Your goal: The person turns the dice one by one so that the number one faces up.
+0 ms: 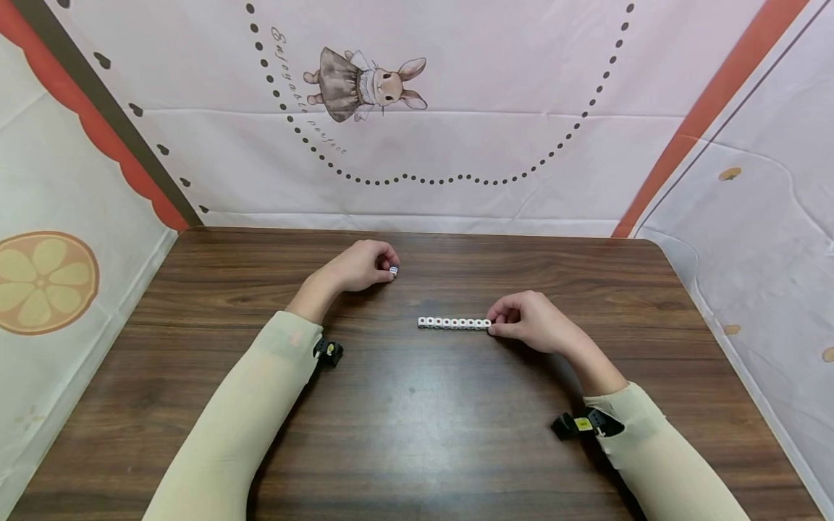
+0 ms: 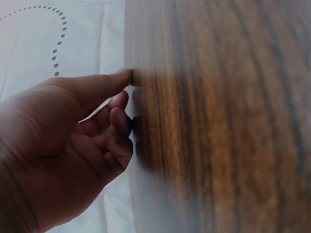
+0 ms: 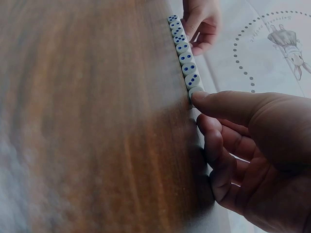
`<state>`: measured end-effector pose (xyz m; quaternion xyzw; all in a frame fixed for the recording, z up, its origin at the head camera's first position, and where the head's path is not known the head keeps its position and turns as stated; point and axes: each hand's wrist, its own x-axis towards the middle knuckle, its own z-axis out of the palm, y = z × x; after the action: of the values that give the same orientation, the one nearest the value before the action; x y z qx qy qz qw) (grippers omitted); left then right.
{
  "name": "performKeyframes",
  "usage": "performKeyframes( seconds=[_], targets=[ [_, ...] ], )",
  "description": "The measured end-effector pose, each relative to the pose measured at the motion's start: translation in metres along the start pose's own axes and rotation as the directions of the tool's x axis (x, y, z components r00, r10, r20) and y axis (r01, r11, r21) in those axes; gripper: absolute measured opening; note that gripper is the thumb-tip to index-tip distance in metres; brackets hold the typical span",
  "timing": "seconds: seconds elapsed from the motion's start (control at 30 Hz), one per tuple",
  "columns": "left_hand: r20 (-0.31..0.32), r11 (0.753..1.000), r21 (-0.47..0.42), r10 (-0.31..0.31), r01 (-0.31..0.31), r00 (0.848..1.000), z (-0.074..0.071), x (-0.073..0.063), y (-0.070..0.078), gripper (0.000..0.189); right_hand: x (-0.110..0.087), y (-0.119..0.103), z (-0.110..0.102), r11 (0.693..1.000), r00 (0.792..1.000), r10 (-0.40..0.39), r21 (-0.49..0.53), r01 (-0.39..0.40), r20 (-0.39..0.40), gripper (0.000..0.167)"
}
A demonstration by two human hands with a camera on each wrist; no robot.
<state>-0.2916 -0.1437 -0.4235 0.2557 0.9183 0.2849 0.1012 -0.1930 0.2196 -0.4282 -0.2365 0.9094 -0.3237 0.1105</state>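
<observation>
A row of several white dice [image 1: 454, 323] lies on the wooden table in a straight line, red dots upward and blue dots on the near side. My right hand [image 1: 536, 323] pinches the rightmost die [image 3: 195, 92] between thumb and fingers, and that die touches the row. Farther back and to the left, my left hand [image 1: 358, 266] holds a single die [image 1: 394, 270] at the tips of thumb and forefinger, apart from the row. In the left wrist view, the left thumb [image 2: 104, 87] hides most of that die.
The brown table [image 1: 417, 449] ends at a back edge just beyond the left hand. A pale printed cloth [image 1: 495, 87] with a rabbit hangs behind it and along both sides. Each wrist carries a small black camera [image 1: 329, 352] near the sleeve.
</observation>
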Motion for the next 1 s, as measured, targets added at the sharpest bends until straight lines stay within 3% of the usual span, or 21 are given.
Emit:
performKeyframes(
  seconds=[0.2,0.47,1.0],
  targets=[
    [0.0,0.998,0.043,0.056,-0.056,0.998,0.0018,0.0023,0.0001,0.023,-0.0002,-0.0001,0.0001,1.0,1.0,0.002,0.004,-0.002,-0.002,0.007],
    [0.001,1.0,0.018,0.015,-0.015,1.0,0.0035,0.0014,-0.0002,0.009,-0.0007,0.0,0.0004,1.0,1.0,0.004,0.012,-0.005,0.0,0.006],
    [-0.023,0.998,-0.059,-0.006,0.004,1.0,0.0015,-0.0029,-0.0033,0.012,0.0,0.0003,0.0001,1.0,1.0,0.005,0.009,-0.005,-0.002,0.006]
  ],
)
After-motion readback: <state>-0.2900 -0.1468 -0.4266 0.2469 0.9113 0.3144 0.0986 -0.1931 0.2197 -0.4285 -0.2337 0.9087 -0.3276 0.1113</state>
